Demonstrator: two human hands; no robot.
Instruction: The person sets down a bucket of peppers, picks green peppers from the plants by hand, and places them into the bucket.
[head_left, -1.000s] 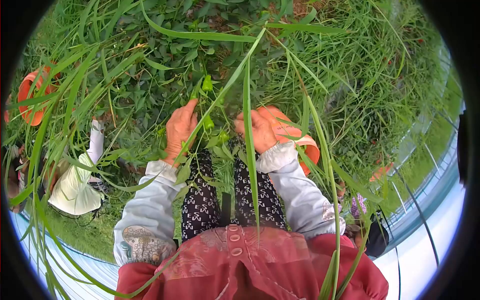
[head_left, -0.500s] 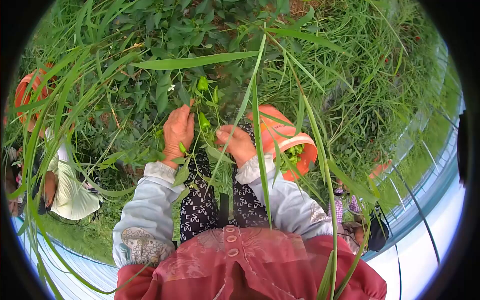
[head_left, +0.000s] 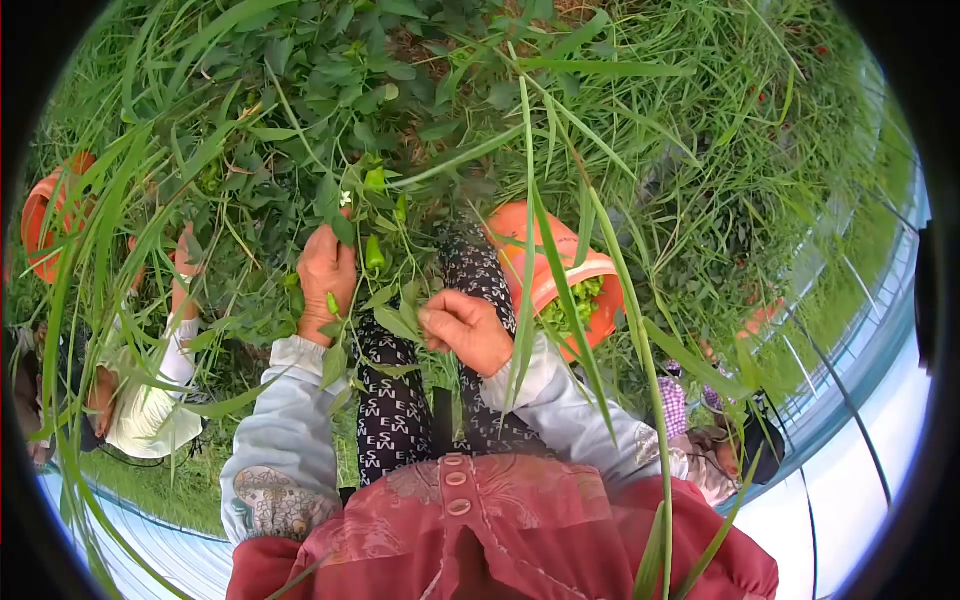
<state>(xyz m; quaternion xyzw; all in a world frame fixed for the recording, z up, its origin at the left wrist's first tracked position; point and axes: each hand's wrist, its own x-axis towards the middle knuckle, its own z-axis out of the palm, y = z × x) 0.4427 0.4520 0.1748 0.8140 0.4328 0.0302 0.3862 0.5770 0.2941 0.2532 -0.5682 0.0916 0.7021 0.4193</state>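
My left hand point(head_left: 327, 275) is curled at a pepper plant branch, its fingertips partly behind leaves. Beside it on that branch hang a plump green pepper point(head_left: 375, 253), another green pepper point(head_left: 374, 180) higher up and a slim one point(head_left: 401, 208). A small pepper point(head_left: 332, 303) lies across the back of the left hand. My right hand point(head_left: 467, 330) is closed in front of my right knee, near some pepper leaves point(head_left: 396, 320); whatever its fingers hold is hidden. Right of it, an orange bucket point(head_left: 532, 232) lies tilted with green peppers point(head_left: 574, 304) inside.
Long grass blades point(head_left: 610, 240) cross in front of the camera. At left a second orange bucket point(head_left: 42, 215) stands by a person in a pale garment point(head_left: 150, 410). Another person in a checked sleeve point(head_left: 677, 400) is at right. Dense pepper plants point(head_left: 350, 90) lie ahead.
My left hand has shifted left and slightly down, and the branch with its peppers has shifted left too. The right hand has drawn down, away from the peppers, with its fingers more curled.
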